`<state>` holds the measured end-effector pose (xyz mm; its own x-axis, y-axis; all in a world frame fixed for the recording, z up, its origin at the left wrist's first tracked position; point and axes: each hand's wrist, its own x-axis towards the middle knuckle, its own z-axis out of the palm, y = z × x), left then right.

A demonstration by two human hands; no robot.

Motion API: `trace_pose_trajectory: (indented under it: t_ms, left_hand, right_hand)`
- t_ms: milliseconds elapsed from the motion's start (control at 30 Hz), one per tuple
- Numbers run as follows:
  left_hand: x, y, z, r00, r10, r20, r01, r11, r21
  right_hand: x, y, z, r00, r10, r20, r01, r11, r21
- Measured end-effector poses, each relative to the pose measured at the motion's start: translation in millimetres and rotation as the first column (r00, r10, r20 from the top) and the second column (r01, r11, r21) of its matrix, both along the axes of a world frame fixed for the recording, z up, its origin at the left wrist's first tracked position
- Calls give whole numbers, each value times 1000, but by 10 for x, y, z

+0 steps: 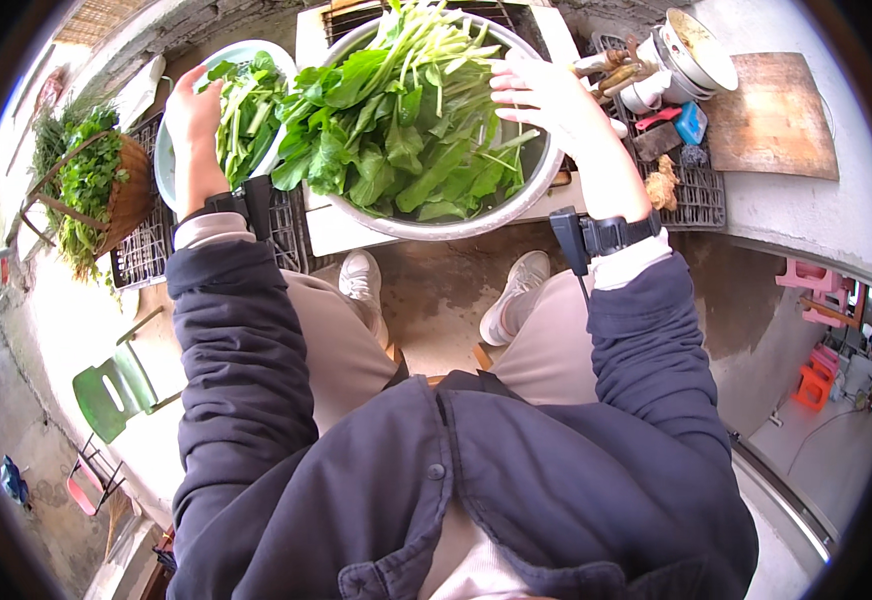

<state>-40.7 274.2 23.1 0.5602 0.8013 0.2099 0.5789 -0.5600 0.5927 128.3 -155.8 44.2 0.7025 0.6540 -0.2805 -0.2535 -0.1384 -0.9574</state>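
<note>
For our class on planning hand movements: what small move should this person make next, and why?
Probably close the right hand around some pale stems in the large basin: it is open beside them, and leaves overhang the basin's left rim.

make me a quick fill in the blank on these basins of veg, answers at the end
The right hand is at the larger basin, one of ____ holding leafy vegetables.
The small basin is on the person's ____ side.
The vegetables are ____ in colour.
The cutting board lies on the person's ____ side.

Answers: two; left; green; right
</note>
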Motion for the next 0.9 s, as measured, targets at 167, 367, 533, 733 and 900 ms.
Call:
trace_pose_trajectory:
  t_ms: [167,367,533,733,900]
  left_hand:
    - [312,-868,325,950,-283,133,282,959,30]
    - [614,-2407,-105,497,-846,-194,559,483,-674]
    - [553,-2745,-483,74,-783,-617,690,487,-536]
    - [717,-2487,-210,252,-796,-550,685,548,-480]
    - [708,-2492,69,542,-839,40,780,485,-396]
  right_hand:
    - [-20,-57,-273,836,434,335,-106,727,-678]
    - [-226,173,-864,597,775,209,-10,267,-964]
    - [-49,14,-828,519,678,521,143,532,-835]
    - [-110,-295,-21,683,414,602,34,804,-593]
    - [-302,-371,454,649,369,666,65,845,-531]
